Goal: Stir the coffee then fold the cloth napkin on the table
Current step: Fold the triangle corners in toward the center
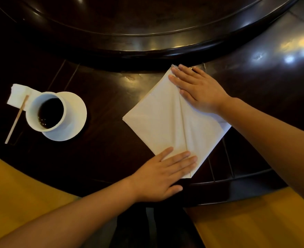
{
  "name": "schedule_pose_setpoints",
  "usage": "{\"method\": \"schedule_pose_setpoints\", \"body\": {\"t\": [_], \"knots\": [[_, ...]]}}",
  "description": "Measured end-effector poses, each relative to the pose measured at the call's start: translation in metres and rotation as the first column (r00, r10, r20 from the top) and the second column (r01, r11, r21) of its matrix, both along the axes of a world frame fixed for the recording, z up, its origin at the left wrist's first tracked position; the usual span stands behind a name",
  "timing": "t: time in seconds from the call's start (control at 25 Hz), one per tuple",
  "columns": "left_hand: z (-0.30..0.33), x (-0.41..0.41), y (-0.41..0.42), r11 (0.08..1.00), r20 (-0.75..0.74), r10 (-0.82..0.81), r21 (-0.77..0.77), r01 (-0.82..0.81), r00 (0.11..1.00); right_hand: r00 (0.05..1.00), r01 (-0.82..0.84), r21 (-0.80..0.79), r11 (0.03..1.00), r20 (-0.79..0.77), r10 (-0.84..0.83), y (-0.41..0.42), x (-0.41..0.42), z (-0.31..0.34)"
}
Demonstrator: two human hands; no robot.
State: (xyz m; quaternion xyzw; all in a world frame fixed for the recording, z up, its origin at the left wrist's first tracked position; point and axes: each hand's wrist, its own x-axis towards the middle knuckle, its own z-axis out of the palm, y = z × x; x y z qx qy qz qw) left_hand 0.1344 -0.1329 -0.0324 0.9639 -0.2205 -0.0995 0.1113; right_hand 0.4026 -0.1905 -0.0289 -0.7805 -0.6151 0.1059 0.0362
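A cream cloth napkin lies folded as a diamond on the dark table, with a raised crease down its middle. My right hand rests flat on its far corner, fingers spread. Flat on the near corner lies my left hand, pressing the cloth down. At the left stands a white cup of dark coffee on a white saucer. A wooden stirrer lies beside the cup, its top end on a white paper tissue.
A raised round turntable of dark glossy wood fills the far side just behind the napkin. The curved table edge runs close under my left hand. Yellow seat surfaces show below the table.
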Motion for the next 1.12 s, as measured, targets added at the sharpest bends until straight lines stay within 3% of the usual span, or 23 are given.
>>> {"method": "schedule_pose_setpoints", "body": {"t": [0.16, 0.28, 0.32, 0.36, 0.4, 0.44, 0.48, 0.52, 0.56, 0.72, 0.92, 1.12], "knots": [[0.004, -0.017, -0.007, 1.0, -0.014, -0.003, 0.02, 0.003, 1.0, 1.0, 0.002, -0.009, 1.0, 0.013, -0.002, -0.003, -0.007, 0.0], [0.009, -0.026, 0.005, 0.978, -0.032, -0.205, -0.038, 0.204, 0.978, 1.0, 0.0, -0.008, 1.0, 0.021, 0.0, -0.007, -0.015, 0.001], [0.01, -0.027, 0.011, 0.979, -0.013, -0.201, -0.037, 0.201, 0.979, 1.0, 0.004, -0.008, 1.0, 0.027, -0.004, -0.008, -0.016, 0.001], [0.008, -0.024, 0.015, 0.996, 0.029, -0.081, -0.026, 0.082, 0.996, 0.999, 0.014, -0.009, 1.0, 0.033, -0.014, -0.009, -0.018, 0.0], [0.008, -0.015, 0.018, 0.989, 0.083, 0.151, -0.024, -0.149, 0.985, 0.999, 0.028, -0.009, 1.0, 0.041, -0.028, -0.009, -0.019, -0.001], [0.01, 0.001, 0.017, 0.901, 0.115, 0.433, -0.045, -0.431, 0.894, 0.998, 0.045, -0.011, 0.999, 0.049, -0.044, -0.01, -0.022, -0.002], [0.014, 0.023, 0.013, 0.758, 0.113, 0.651, -0.071, -0.648, 0.75, 0.997, 0.062, -0.012, 0.998, 0.055, -0.061, -0.01, -0.025, -0.003], [0.019, 0.046, 0.005, 0.635, 0.085, 0.773, -0.081, -0.768, 0.629, 0.996, 0.076, -0.01, 0.997, 0.055, -0.075, -0.01, -0.027, -0.003], [0.021, 0.068, -0.004, 0.568, 0.053, 0.823, -0.081, -0.819, 0.565, 0.995, 0.082, -0.001, 0.997, 0.05, -0.082, -0.01, -0.03, -0.004], [0.006, 0.106, -0.018, 0.483, -0.011, 0.876, 0.024, -0.875, 0.483, 0.995, 0.083, 0.007, 0.997, 0.054, -0.083, -0.011, -0.03, -0.005], [-0.009, 0.066, 0.031, 0.392, 0.091, 0.914, 0.051, -0.919, 0.395, 0.994, 0.095, 0.008, 0.995, 0.058, -0.095, -0.01, -0.03, -0.007], [-0.005, 0.03, 0.044, 0.298, 0.058, 0.949, 0.155, -0.942, 0.31, 0.993, 0.098, -0.001, 0.995, 0.061, -0.098, -0.012, -0.03, -0.006]]}}
